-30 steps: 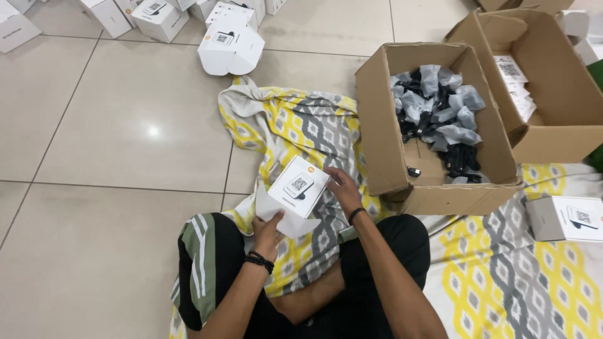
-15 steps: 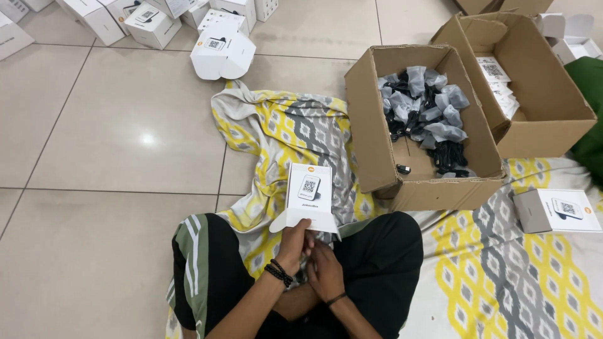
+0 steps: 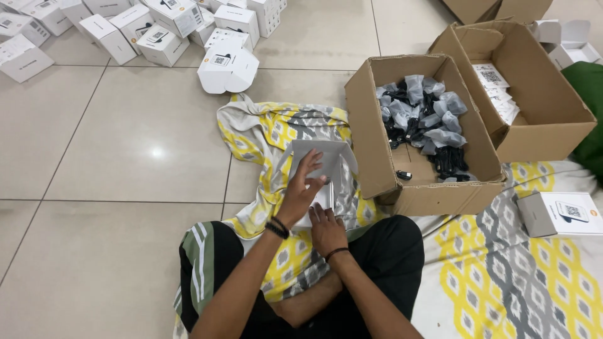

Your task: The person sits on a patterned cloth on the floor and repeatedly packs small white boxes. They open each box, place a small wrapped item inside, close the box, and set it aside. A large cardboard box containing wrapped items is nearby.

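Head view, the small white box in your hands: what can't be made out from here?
- Small white box: its inside and front are hidden by the left hand and its raised flaps.
- Right hand: the fingers are tucked under the box, so the grip is unclear.
- Open cardboard box: bagged black items are too small to identify.
- White boxes at the top are cut off by the edge.

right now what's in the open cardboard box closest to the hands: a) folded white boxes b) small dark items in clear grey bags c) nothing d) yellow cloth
b: the cardboard box beside the left hand and right hand holds a heap of bagged dark items; the white carton sits at the hands, outside it.
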